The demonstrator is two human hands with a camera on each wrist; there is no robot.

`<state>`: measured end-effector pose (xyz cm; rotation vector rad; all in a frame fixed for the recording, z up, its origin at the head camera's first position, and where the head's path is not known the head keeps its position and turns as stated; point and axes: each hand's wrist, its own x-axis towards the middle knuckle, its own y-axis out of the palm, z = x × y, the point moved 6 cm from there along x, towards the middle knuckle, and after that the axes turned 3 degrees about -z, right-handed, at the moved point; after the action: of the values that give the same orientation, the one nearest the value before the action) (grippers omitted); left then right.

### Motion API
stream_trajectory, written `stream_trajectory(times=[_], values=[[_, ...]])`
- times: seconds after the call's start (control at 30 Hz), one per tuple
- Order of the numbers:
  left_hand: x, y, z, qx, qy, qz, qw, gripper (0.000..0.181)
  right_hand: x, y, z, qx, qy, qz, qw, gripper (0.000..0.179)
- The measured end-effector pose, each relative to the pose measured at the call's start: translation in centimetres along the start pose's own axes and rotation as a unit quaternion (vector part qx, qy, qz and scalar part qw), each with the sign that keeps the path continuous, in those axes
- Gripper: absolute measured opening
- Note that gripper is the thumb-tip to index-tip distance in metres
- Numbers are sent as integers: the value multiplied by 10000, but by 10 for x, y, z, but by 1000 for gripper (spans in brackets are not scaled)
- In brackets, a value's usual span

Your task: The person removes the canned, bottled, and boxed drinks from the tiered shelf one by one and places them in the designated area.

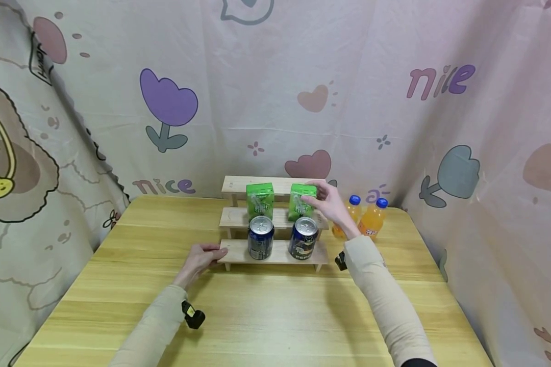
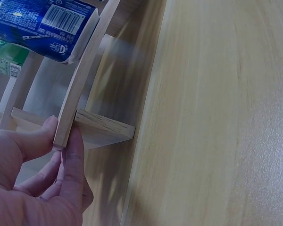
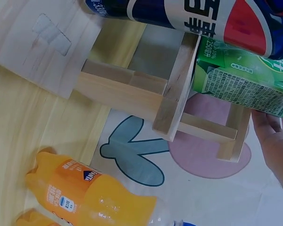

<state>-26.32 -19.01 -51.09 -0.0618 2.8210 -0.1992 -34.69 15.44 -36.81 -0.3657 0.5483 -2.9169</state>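
Note:
A three-step wooden display rack stands near the table's back. My left hand pinches the left end of its lowest step, thumb on top and fingers underneath, as the left wrist view shows. At the middle step, my right hand grips the right-hand green juice carton near its top. Another green juice carton stands upright to the left on that step. Two blue Pepsi cans, a left can and a right can, stand upright on the lowest step in front of the cartons.
Two orange soda bottles with blue caps, a front bottle and a rear bottle, stand right of the rack, close to my right forearm. A patterned curtain hangs behind the wooden table and along both sides.

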Motion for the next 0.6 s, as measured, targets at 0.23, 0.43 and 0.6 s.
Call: stream_trajectory(times=[0.23,0.43,0.6], values=[[0,1,0,-90,-22,-14,10000,45,-1,-3,-3,36,-18,-114,9999,43],[0,0,0,-105,-72,-63,9999,43,-6,-11,-1,144,-22,-314,9994,44],[0,0,0,-94,-50,-44,9999,44,-13,-20,-2,214,40,-431,9988,46]])
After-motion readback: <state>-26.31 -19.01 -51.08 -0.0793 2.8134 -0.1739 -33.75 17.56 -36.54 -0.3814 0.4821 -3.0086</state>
